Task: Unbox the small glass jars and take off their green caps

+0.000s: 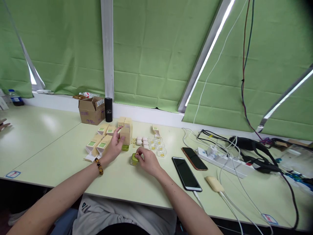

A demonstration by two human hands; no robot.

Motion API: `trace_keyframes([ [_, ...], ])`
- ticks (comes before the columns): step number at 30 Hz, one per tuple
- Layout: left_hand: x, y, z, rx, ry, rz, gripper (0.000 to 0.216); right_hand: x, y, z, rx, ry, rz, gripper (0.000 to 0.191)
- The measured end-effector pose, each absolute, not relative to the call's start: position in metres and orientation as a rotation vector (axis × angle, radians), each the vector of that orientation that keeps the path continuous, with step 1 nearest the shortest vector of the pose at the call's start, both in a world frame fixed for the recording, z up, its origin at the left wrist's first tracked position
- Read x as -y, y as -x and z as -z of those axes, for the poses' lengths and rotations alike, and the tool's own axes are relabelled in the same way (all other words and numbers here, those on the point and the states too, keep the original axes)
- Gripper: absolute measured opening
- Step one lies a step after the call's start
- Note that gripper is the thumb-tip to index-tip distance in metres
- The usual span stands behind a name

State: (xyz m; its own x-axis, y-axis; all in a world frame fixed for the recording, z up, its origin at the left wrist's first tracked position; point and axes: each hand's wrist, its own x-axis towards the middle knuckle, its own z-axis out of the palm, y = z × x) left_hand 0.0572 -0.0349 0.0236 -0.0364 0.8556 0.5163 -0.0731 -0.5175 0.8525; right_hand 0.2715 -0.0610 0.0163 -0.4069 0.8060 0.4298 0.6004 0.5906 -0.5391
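My left hand [114, 147] reaches forward, its fingers closed around a small beige carton [126, 134] that stands upright on the table. A green jar [125, 148] sits just below that carton. My right hand [147, 160] pinches the lid of another small green jar [134, 159] resting on the table. Several beige cartons with green labels [97, 143] lie to the left of my left hand. White caps and clear cups [153, 144] lie beyond my right hand.
Two phones [186, 173] [194, 158], a power strip [221, 161] and tangled cables lie to the right. A brown cardboard box [91, 111] and a black cylinder [108, 109] stand by the windowsill. A beige charger [214, 183] lies near the table's front edge.
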Motion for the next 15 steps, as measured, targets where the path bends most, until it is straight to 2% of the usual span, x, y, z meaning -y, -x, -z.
trace_keyframes([
  [4, 0.037, -0.061, -0.026, -0.709, -1.281, -1.574, 0.061, 0.063, -0.271, -0.018, 2.148, 1.143, -0.391, 0.004],
  [8, 0.039, -0.062, -0.03, -0.471, -1.162, -1.441, 0.046, 0.061, -0.273, -0.021, 1.988, 1.053, -0.432, 0.009],
  [15, 0.047, -0.061, -0.034, -0.378, -1.16, -1.243, 0.045, 0.057, -0.272, -0.024, 1.743, 0.829, -0.709, 0.033],
])
